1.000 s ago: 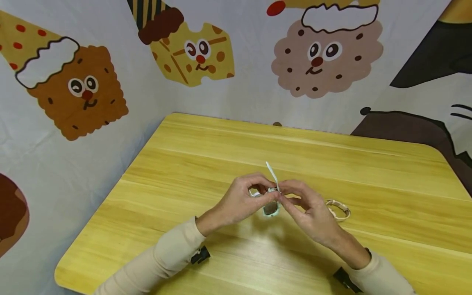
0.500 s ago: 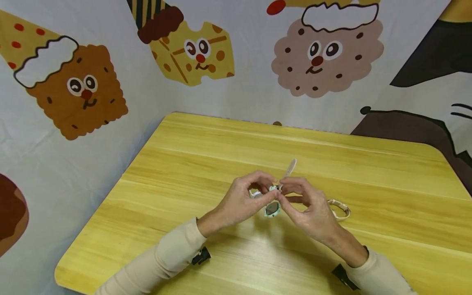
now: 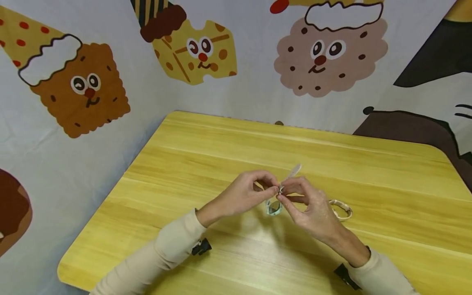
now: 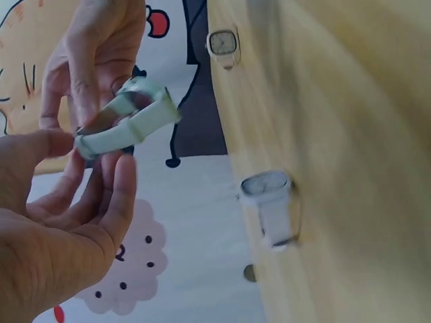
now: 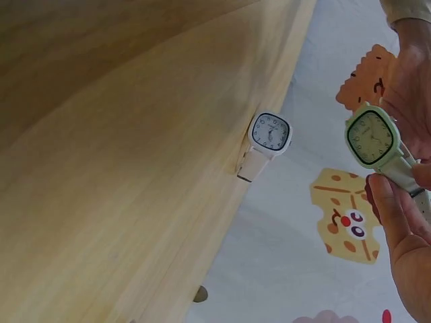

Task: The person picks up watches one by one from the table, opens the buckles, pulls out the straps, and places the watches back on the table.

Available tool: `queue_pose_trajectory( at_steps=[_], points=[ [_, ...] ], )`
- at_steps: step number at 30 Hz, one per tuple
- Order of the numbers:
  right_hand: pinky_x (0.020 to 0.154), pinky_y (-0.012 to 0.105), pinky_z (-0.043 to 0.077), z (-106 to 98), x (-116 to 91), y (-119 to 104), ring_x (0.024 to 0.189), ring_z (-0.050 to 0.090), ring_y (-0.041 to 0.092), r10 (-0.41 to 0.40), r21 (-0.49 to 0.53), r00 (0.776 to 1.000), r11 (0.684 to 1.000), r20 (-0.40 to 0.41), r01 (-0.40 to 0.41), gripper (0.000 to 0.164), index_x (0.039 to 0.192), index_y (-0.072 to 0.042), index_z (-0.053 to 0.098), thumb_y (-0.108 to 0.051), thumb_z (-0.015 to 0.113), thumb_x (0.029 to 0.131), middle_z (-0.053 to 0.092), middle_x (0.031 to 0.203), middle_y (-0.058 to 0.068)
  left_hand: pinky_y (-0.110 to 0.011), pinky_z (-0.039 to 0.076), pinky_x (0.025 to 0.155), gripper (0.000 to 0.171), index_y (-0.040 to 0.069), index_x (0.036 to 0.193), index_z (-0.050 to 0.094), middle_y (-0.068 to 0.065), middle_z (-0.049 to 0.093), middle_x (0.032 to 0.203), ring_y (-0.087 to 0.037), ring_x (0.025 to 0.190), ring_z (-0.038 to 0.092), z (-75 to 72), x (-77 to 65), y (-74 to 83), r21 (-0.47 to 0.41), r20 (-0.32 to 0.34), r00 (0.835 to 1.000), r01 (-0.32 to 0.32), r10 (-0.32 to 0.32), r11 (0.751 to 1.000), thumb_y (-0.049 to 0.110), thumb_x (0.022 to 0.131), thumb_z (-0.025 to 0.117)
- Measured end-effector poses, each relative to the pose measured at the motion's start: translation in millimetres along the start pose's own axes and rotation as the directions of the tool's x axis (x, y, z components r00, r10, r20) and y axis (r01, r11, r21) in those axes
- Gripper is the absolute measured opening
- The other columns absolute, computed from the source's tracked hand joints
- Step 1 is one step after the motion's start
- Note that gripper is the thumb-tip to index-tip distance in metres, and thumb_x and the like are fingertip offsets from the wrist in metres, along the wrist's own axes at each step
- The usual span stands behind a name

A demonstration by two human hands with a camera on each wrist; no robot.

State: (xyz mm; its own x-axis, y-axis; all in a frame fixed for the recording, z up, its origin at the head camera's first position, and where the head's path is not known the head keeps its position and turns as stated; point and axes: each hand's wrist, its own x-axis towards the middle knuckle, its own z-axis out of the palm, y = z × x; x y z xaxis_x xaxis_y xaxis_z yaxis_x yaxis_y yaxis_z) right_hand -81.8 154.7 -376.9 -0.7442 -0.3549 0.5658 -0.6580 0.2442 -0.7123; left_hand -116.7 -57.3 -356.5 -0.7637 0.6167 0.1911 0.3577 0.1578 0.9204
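Green watch (image 5: pixel 370 136) up in two hands

Left hand (image 3: pixel 245 192) and right hand (image 3: pixel 313 209) pinch its strap (image 3: pixel 293 171), thumbs and fingertips almost together, and hold it up over the table (image 3: pixel 206 155). Past them, a white watch (image 4: pixel 267 190) and a cream watch (image 4: pixel 223 43) sit on the table, apart. Farthest back, a pale cloth (image 3: pixel 254 94) has a cartoon biscuit (image 3: pixel 107 90) and cheese (image 3: pixel 206 41).

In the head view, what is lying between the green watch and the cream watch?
The right hand: in the head view, it shows between the green watch and the cream watch.
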Motion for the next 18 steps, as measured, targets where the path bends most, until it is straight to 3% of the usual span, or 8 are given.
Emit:
queue_pose_trajectory(
  at_steps=[5, 9, 18],
  points=[
    [0.077, 0.032, 0.061, -1.4, -3.1, -0.2, 0.093, 0.071, 0.022, -0.01, -0.007, 0.998, 1.0, 0.06, 0.01, 0.044, 0.117, -0.003, 0.061, 0.021, 0.073, 0.082, 0.07, 0.104, 0.006, -0.027, 0.057, 0.076, 0.005, 0.005, 0.097, 0.068, -0.002, 0.067, 0.093, -0.011, 0.086, 0.062, -2.2, 1.7, 0.4, 0.074, 0.07, 0.998, -0.011, 0.006, 0.997, 0.005, 0.1, 0.064],
    [0.078, 0.032, 0.06, -5.1, -4.8, -2.0, 0.094, 0.071, 0.021, 0.031, -0.009, 0.995, 1.0, 0.097, -0.03, 0.041, 0.116, -0.006, 0.061, 0.018, 0.072, 0.085, 0.07, 0.107, 0.004, -0.026, 0.057, 0.079, 0.006, 0.004, 0.096, 0.067, -0.003, 0.068, 0.095, -0.008, 0.087, 0.062, -0.7, 2.0, 0.1, 0.118, 0.104, 0.994, -0.053, 0.041, 0.992, 0.001, 0.099, 0.063],
    [0.078, 0.033, 0.061, -6.6, -6.0, -0.8, 0.094, 0.07, 0.02, 0.046, -0.001, 0.994, 0.999, 0.103, -0.046, 0.039, 0.116, -0.007, 0.061, 0.015, 0.073, 0.086, 0.07, 0.108, 0.003, -0.024, 0.057, 0.072, 0.006, 0.006, 0.094, 0.065, 0.001, 0.066, 0.091, -0.007, 0.083, 0.062, 5.3, 1.3, -2.8, 0.158, 0.075, 0.995, -0.071, 0.06, 0.985, 0.0, 0.095, 0.063]
  ],
)
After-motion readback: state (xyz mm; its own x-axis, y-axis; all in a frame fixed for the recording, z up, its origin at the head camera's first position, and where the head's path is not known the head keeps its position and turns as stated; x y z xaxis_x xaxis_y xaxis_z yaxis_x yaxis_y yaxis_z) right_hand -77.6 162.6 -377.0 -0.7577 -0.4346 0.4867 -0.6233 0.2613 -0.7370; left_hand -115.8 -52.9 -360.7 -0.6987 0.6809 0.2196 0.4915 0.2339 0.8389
